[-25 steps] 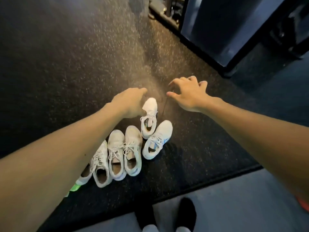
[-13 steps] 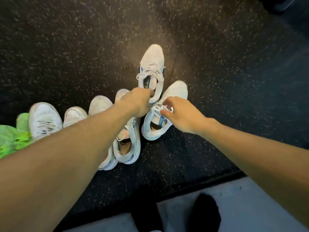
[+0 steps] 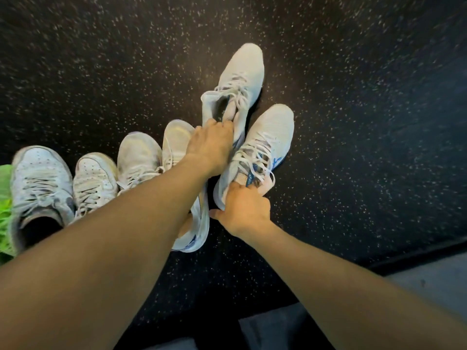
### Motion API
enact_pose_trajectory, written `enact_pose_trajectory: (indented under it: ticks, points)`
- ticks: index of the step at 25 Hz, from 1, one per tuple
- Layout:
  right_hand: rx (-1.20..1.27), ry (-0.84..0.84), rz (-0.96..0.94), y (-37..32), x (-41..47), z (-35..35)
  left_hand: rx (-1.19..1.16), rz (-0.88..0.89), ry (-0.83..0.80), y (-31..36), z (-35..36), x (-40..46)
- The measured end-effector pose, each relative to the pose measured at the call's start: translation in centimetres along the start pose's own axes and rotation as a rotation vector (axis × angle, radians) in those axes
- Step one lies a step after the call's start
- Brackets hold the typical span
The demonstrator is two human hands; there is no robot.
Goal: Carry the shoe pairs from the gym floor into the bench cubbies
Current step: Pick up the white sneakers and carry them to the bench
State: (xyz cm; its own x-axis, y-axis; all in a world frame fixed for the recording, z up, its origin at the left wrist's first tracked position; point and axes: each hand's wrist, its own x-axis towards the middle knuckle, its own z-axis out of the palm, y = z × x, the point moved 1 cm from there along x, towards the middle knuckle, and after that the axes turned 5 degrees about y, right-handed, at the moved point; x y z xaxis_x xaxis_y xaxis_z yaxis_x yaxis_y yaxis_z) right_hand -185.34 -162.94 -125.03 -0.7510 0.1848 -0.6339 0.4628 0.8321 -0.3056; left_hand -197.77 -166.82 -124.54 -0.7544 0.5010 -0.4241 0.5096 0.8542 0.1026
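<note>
- The gym floor (image 3: 101,59) — black rubber flecked with white — carries a row of shoes; a paler grey strip borders it along the near right edge.
- Left hand (image 3: 211,145): its fingers are curled into the collar of the far white shoe (image 3: 242,79), hooking over the heel opening. That shoe lies toe away from the person, farthest out on the floor.
- Right hand (image 3: 243,210): its fingers pinch the tongue and heel of the blue-trimmed white shoe (image 3: 267,142), thumb spread out to the left side. This shoe lies just beside the far one, touching it, to its right and nearer.
- Left of these, partly under the left forearm, a white pair (image 3: 139,157) sits side by side.
- Further left — two more white sneakers (image 3: 93,178), laces loose.
- At the left edge, a bright green shoe (image 3: 5,198), mostly cut off.
</note>
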Motion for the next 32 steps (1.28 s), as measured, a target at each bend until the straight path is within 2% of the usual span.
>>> enact_pose_trajectory:
  ticks: [3, 5, 10, 15, 23, 32]
  points:
    - [-0.095, 0.064, 0.09, 1.7, -0.3, 0.8, 0.101, 0.058, -0.044, 2.1, 1.3, -0.7]
    - [-0.139, 0.099, 0.076, 3.4, -1.3, 0.9, 0.133, 0.057, -0.041, 3.2, 2.8, -2.4]
    - [-0.081, 0.107, 0.059, 6.6, -3.2, -2.3, -0.04, 0.036, -0.228, 4.5, 4.2, -7.6]
    - [-0.085, 0.077, 0.017, 6.7, -6.3, -7.4, -0.086, 0.092, -0.285, 6.1, 1.0, -9.8]
    - [-0.066, 0.235, -0.079, 3.5, -12.1, -20.7, -0.107, 0.067, -0.157, 6.9, -15.1, -11.3]
    - [0.015, 0.532, -0.22, -5.5, -24.2, -45.5, -0.051, 0.097, 0.166, 8.4, -45.3, -16.6]
